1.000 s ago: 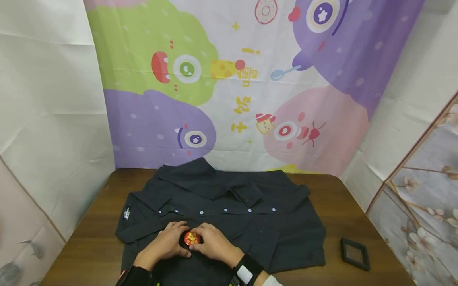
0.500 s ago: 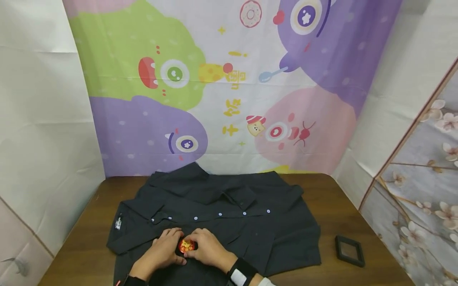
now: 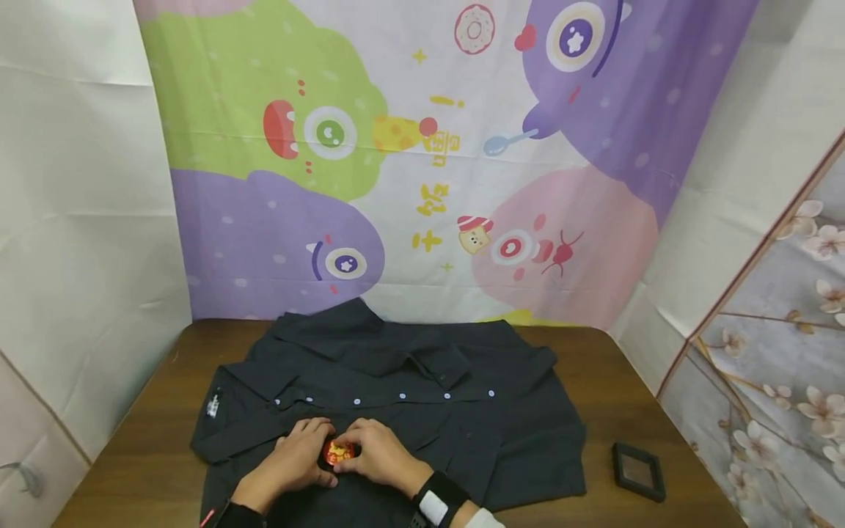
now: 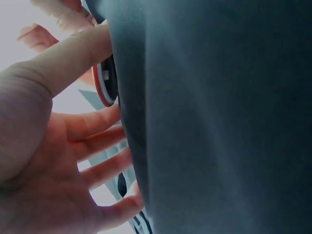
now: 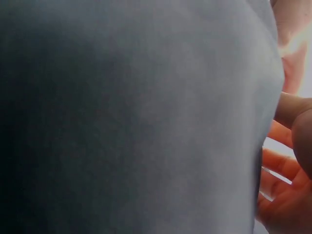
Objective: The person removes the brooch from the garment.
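A dark short-sleeved shirt (image 3: 521, 440) with white buttons lies spread out. Over its near left part is a round red-and-gold badge (image 3: 339, 450); from the left wrist view its red rim and dark back stand edge-on against the cloth. My right hand (image 3: 386, 451) pinches the badge's right edge between thumb and forefinger. On the other side, my left hand (image 3: 297, 458) rests on the shirt with fingers spread, its thumb straight beside the badge. In the right wrist view the shirt cloth (image 5: 146, 117) covers most of the picture and hides the badge.
A small black frame (image 3: 619, 466) lies on the brown wooden table (image 3: 138, 455) to the right of the shirt. Behind the table hangs a cartoon-printed cloth (image 3: 409, 286), with white sheeting (image 3: 86, 183) on the left.
My right thumb and fingertips have come over the badge's right edge, covering more of it than a second ago. The head view has shifted slightly; shirt and black frame have stayed put.
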Tool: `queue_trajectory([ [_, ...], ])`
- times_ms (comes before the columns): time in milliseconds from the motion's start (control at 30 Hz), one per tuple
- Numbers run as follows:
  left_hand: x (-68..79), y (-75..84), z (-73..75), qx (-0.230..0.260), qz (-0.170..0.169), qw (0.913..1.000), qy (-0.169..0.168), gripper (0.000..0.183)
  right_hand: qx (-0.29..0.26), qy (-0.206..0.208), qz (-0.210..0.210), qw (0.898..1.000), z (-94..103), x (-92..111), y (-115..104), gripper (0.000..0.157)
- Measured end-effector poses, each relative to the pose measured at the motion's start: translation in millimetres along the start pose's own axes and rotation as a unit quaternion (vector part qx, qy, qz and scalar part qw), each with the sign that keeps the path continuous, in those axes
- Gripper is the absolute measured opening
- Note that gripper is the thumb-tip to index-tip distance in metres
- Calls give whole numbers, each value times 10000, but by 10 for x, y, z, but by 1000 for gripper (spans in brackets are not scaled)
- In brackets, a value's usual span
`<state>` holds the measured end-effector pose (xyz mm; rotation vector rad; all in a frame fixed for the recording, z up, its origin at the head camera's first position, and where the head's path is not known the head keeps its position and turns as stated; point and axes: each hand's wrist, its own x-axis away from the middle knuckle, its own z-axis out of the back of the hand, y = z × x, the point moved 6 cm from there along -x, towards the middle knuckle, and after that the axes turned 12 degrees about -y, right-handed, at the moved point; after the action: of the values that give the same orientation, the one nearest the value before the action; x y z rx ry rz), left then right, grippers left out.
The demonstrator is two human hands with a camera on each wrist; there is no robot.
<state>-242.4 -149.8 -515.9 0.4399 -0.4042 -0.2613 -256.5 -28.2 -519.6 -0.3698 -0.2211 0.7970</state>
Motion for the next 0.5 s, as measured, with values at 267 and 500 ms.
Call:
queue_trajectory([
  [267, -77, 86, -107, 16, -120, 9999, -96, 64, -85, -119, 69, 9999, -10, 73, 100, 31],
  [500, 15, 11, -20, -90, -44, 9997, 213, 55, -127, 79, 353, 9993, 10, -58, 9, 29],
])
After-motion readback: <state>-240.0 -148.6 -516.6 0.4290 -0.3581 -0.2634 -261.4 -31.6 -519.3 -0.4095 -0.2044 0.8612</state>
